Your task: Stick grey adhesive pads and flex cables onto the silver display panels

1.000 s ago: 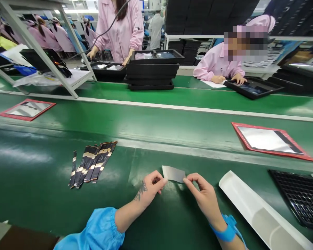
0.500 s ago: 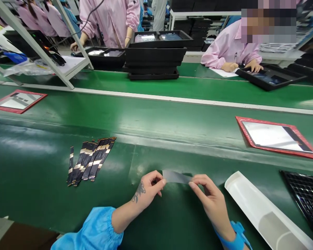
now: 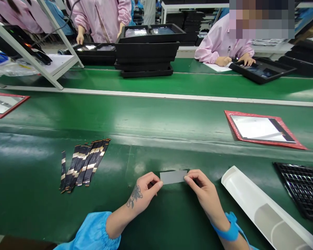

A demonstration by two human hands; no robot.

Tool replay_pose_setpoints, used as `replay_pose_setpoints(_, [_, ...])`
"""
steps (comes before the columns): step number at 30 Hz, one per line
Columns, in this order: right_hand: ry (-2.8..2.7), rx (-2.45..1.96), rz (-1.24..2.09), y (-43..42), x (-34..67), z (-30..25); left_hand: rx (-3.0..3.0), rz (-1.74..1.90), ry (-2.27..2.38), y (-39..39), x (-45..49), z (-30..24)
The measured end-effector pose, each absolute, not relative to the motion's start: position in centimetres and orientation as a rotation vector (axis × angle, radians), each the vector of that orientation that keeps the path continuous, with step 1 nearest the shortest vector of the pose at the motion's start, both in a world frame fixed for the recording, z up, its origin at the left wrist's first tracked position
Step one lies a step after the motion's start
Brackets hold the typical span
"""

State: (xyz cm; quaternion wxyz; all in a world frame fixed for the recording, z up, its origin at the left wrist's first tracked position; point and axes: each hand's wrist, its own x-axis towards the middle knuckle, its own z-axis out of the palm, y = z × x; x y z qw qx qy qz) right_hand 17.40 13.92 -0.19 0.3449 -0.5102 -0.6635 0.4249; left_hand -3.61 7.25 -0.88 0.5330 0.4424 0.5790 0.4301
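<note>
A small grey strip (image 3: 173, 177) is stretched between the left hand (image 3: 145, 189) and the right hand (image 3: 203, 191), over the near part of the green worktop (image 3: 156, 224); whether its underside touches the surface I cannot tell. The left fingers are pinched on one end, thumb against forefinger, and the right fingers clamp the other end the same way. Well to the left lies a fan of dark ribbon pieces (image 3: 86, 165) with pale bands, the leftmost set slightly apart. Near the right hand, a white trough (image 3: 246, 189) slants across the worktop, with a black gridded tray (image 3: 301, 187) to its right. Farther back, a red-edged panel (image 3: 261, 128) lies on the right and, across from the wearer, a co-worker (image 3: 219, 43) in pink bends over a shallow black tray (image 3: 276, 75)
</note>
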Motion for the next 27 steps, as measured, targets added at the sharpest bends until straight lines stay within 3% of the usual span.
replay_pose_setpoints(21, [-1.865, -1.251, 0.812, 13.74, 16.96, -0.66, 1.186, 0.981, 1.482, 7.18, -3.64, -0.48])
replay_pose_setpoints(27, [-1.908, -1.152, 0.539, 13.73, 16.95, -0.77, 1.159, 0.985, 1.488, 7.28, -3.66, -0.44])
